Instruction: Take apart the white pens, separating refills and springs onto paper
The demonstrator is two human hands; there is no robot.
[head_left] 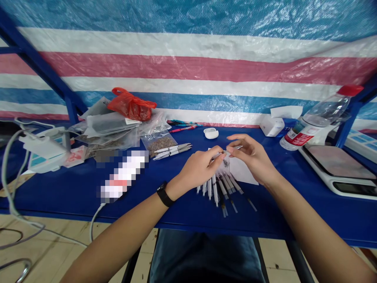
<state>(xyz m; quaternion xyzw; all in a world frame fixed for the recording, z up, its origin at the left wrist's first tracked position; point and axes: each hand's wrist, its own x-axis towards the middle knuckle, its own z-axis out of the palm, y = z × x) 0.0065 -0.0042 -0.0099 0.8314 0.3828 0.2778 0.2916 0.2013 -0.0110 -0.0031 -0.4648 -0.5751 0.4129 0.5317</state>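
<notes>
Left hand (198, 163) and right hand (251, 153) both pinch one slim pen (225, 152) at the fingertips, above the blue bench (176, 210). Fanned white pens (215, 188) lie beneath; digital scale (341, 167) stands at right.

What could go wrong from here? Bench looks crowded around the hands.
1. The slim pen-like piece pinched between the left hand and right hand might slip onto the white barrels below.
2. The thin tubes near the table's front edge could roll off if a forearm brushes them.
</notes>
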